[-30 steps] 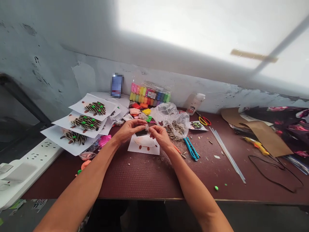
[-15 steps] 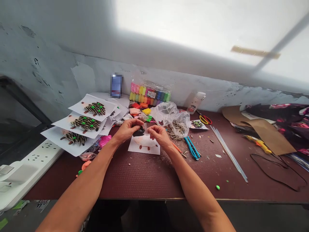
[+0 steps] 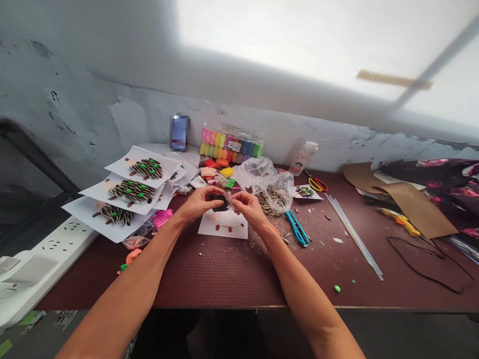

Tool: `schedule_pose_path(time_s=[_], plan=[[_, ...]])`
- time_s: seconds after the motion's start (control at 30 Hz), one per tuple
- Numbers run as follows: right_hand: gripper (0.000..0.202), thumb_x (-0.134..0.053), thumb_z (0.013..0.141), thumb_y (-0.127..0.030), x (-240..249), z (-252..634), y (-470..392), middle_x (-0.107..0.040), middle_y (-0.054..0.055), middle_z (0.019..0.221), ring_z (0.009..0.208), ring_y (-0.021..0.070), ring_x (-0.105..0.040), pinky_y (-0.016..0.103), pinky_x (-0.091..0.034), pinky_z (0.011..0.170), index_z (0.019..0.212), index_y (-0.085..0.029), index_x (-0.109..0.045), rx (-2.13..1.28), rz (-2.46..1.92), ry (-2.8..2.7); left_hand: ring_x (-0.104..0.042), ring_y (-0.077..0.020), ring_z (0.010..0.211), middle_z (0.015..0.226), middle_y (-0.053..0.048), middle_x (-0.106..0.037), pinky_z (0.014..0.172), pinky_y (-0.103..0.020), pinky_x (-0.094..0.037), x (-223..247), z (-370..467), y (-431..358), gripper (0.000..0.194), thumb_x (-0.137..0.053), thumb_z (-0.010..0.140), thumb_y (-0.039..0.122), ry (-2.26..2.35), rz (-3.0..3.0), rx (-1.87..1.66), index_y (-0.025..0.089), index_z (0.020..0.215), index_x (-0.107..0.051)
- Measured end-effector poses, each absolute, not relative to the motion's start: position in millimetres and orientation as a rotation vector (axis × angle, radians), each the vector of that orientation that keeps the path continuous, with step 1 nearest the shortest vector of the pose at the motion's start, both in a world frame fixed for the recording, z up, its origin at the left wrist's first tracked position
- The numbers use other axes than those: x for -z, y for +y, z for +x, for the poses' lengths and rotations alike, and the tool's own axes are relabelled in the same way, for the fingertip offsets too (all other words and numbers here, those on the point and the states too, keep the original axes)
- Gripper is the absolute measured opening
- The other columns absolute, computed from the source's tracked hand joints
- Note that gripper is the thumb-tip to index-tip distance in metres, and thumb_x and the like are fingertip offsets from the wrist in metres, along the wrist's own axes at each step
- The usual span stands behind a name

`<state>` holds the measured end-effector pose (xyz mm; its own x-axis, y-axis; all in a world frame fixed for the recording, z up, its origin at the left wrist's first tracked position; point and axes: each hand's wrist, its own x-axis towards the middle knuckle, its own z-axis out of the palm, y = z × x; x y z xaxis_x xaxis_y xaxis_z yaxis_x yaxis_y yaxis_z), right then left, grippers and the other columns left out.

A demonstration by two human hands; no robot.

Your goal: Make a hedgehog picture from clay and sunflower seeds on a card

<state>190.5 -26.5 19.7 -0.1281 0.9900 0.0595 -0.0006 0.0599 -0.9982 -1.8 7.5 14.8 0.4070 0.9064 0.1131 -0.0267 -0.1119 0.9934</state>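
A scuffed grey wall backs your dark-red textured desk. Your left hand pinches a black lump; your right hand pinches clear plastic film beside it, both above a white paper sheet bearing a pale, brown-footed animal. The white label on the multicoloured pack behind is unreadable.

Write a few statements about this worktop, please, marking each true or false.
1. The left hand holds a black lump near a white sheet. True.
2. The blue cutter lies left of that sheet. False: the blue cutter is right of it.
3. The scissors have one yellow and one red handle. True.
4. The power strip is at the picture's right. False: the power strip is at its left.
5. Striped seeds lie beside the plastic bag. True.
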Motion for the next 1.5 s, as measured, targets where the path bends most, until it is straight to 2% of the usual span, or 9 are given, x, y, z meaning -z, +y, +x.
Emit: schedule_pose_path(time_s=[0.2, 0.37, 0.47, 0.57, 0.67, 0.8, 1.07, 1.3, 1.5], plan=[[0.030, -0.077, 0.067, -0.043, -22, 190, -29, -0.060, -0.004, 0.070, 0.056, 0.0081, -0.050, 0.022, -0.039, 0.052, 0.080, -0.021, -0.061, -1.264, -1.108, -1.426, -0.067, -0.0210, 0.089, 0.093, -0.006, -0.075, 0.089, -0.039, -0.053, -15, -3, 9, 0.027, -0.079, 0.067, 0.033, 0.828, 1.513, -0.920, 0.017, 0.089, -0.076], [0.027, -0.073, 0.068, -0.037, -12, 190, -24, -0.053, -0.008, 0.061, 0.051, 0.0071, -0.042, 0.020, -0.033, 0.048, 0.075, -0.023, -0.052, -1.136, -1.141, -1.361, -0.067, -0.0208, 0.088, 0.095, -0.006, -0.076, 0.085, -0.037, -0.053, -16, -3, 8, 0.030, -0.079, 0.067, 0.034, 0.842, 1.500, -0.905, 0.017, 0.092, -0.076], [0.020, -0.073, 0.070, -0.037, -10, 192, -22, -0.059, -0.005, 0.063, 0.054, 0.0084, -0.046, 0.021, -0.036, 0.052, 0.074, -0.021, -0.062, -1.146, -1.109, -1.400, -0.068, -0.0211, 0.087, 0.096, -0.007, -0.077, 0.084, -0.037, -0.054, -16, -3, 7, 0.034, -0.081, 0.067, 0.037, 0.847, 1.483, -0.921, 0.017, 0.094, -0.076], [0.024, -0.078, 0.067, -0.039, -8, 194, -20, -0.069, 0.000, 0.073, 0.063, 0.0113, -0.055, 0.024, -0.043, 0.059, 0.081, -0.019, -0.073, -1.161, -1.101, -1.406, -0.068, -0.0204, 0.083, 0.093, -0.007, -0.077, 0.080, -0.036, -0.055, -15, -3, 7, 0.036, -0.083, 0.067, 0.039, 0.853, 1.442, -0.933, 0.016, 0.093, -0.077], [0.030, -0.081, 0.066, -0.042, -5, 195, -19, -0.071, 0.001, 0.075, 0.061, 0.0110, -0.052, 0.023, -0.039, 0.056, 0.085, -0.019, -0.079, -1.146, -1.140, -1.450, -0.068, -0.0190, 0.077, 0.088, -0.007, -0.076, 0.075, -0.034, -0.055, -12, -2, 8, 0.038, -0.086, 0.065, 0.042, 0.864, 1.392, -0.949, 0.015, 0.089, -0.075], [0.024, -0.079, 0.072, -0.039, -1, 194, -22, -0.068, 0.000, 0.070, 0.056, 0.0102, -0.044, 0.024, -0.034, 0.053, 0.087, -0.020, -0.080, -0.998, -1.192, -1.524, -0.066, -0.0171, 0.072, 0.083, -0.005, -0.074, 0.070, -0.032, -0.053, -9, 1, 7, 0.040, -0.087, 0.064, 0.044, 0.878, 1.332, -0.955, 0.015, 0.088, -0.073], [0.006, -0.076, 0.080, -0.027, -9, 191, -28, -0.068, 0.000, 0.073, 0.064, 0.0134, -0.053, 0.026, -0.041, 0.064, 0.083, -0.024, -0.080, -0.681, -1.178, -1.721, -0.064, -0.0167, 0.074, 0.084, -0.005, -0.072, 0.072, -0.031, -0.050, -16, 1, 4, 0.035, -0.084, 0.066, 0.042, 0.850, 1.365, -0.890, 0.016, 0.086, -0.073], [0.019, -0.069, 0.090, -0.027, -9, 189, -30, -0.070, 0.002, 0.083, 0.067, 0.0134, -0.056, 0.026, -0.043, 0.068, 0.104, -0.026, -0.081, -0.546, -1.167, -1.835, -0.064, -0.0174, 0.080, 0.090, -0.005, -0.073, 0.074, -0.031, -0.051, -19, -2, 3, 0.035, -0.083, 0.066, 0.040, 0.820, 1.344, -0.926, 0.017, 0.091, -0.072], [0.015, -0.067, 0.093, -0.031, -9, 191, -33, -0.071, 0.003, 0.089, 0.075, 0.0142, -0.060, 0.026, -0.044, 0.073, 0.100, -0.028, -0.081, -0.474, -1.162, -1.913, -0.064, -0.0171, 0.077, 0.092, -0.005, -0.073, 0.068, -0.029, -0.049, -14, -1, 4, 0.037, -0.082, 0.068, 0.040, 0.833, 1.345, -0.935, 0.017, 0.094, -0.072]])
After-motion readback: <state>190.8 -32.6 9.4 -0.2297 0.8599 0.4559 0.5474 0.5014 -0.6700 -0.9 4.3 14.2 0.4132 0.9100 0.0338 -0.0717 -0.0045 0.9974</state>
